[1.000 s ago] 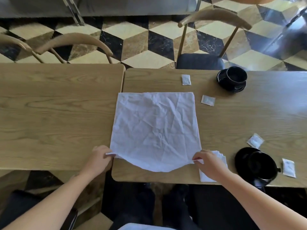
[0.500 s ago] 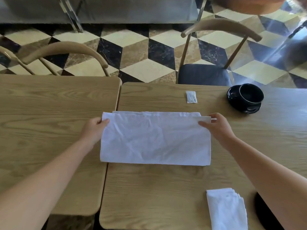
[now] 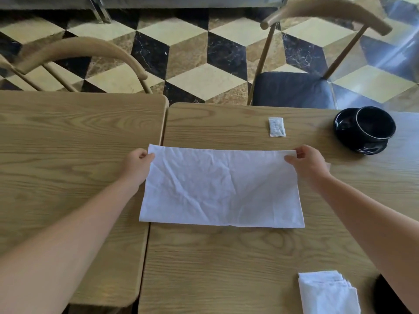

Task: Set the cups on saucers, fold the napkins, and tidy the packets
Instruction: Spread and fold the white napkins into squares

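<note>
With the napkin [image 3: 221, 186] lying halved at table centre, left hand [image 3: 137, 165] pinching its ten o'clock corner and right hand [image 3: 308, 163] its two o'clock corner, square those edges before creasing

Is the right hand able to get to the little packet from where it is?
Probably yes. The right hand pinches the napkin's far corner, and the packet lies just beyond on bare table, nothing between. It would have to drop the corner first.
</note>
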The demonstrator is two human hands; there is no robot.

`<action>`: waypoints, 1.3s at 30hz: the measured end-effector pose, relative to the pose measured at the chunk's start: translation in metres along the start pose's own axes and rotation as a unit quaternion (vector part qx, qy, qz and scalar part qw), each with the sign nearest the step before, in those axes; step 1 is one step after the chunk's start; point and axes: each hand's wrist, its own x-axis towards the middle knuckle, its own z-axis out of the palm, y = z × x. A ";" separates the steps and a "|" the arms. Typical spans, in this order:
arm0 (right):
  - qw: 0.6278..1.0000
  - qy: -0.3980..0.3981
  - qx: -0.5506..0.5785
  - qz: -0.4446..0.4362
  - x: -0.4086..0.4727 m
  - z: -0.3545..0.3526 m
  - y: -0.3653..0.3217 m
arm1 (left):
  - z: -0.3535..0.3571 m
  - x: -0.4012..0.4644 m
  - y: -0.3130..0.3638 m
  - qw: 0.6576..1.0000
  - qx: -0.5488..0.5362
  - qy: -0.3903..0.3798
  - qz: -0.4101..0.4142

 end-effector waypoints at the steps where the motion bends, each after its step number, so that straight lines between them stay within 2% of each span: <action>1: 1.000 -0.003 -0.003 0.002 0.002 0.001 -0.001 | 0.002 0.001 0.001 1.000 -0.001 0.001 0.001; 6: 1.000 0.007 -0.012 0.009 0.003 0.009 -0.006 | 0.006 0.004 0.000 1.000 0.003 0.014 -0.008; 11: 0.998 0.044 -0.041 -0.013 -0.042 0.022 0.014 | 0.006 -0.029 -0.012 0.996 -0.016 0.059 -0.068; 14: 0.998 0.045 -0.033 0.030 -0.079 0.029 0.030 | 0.010 -0.074 -0.029 0.988 -0.026 0.080 -0.130; 17: 0.995 0.042 -0.028 0.086 -0.101 0.034 0.037 | 0.019 -0.129 -0.036 0.967 -0.082 0.147 -0.194; 22: 0.990 -0.005 -0.040 0.135 -0.124 0.031 0.039 | 0.049 -0.206 -0.032 0.954 -0.097 0.215 -0.185; 23: 0.989 -0.018 -0.044 0.138 -0.129 0.030 0.042 | 0.051 -0.213 -0.036 0.949 -0.102 0.216 -0.207; 25: 0.988 -0.036 -0.034 0.145 -0.142 0.027 0.049 | 0.051 -0.219 -0.049 0.911 -0.183 0.203 -0.309; 27: 0.987 -0.045 -0.002 0.157 -0.154 0.028 0.058 | 0.050 -0.222 -0.059 0.833 -0.346 0.114 -0.416; 28: 0.985 -0.049 0.019 0.166 -0.159 0.028 0.060 | 0.050 -0.221 -0.059 0.804 -0.408 0.047 -0.430; 30: 0.977 -0.060 0.075 0.192 -0.170 0.027 0.063 | 0.054 -0.211 -0.055 0.788 -0.467 -0.037 -0.400; 32: 0.962 -0.070 0.141 0.221 -0.183 0.028 0.065 | 0.052 -0.188 -0.045 0.798 -0.485 -0.020 -0.356; 35: 0.935 -0.080 0.239 0.248 -0.212 0.032 0.068 | 0.040 -0.135 -0.018 0.855 -0.407 0.076 -0.313; 37: 0.895 -0.107 0.320 0.293 -0.236 0.043 0.069 | 0.036 -0.096 0.000 0.891 -0.370 0.044 -0.258; 39: 0.843 -0.133 0.390 0.345 -0.260 0.060 0.070 | 0.040 -0.068 0.022 0.904 -0.365 -0.025 -0.220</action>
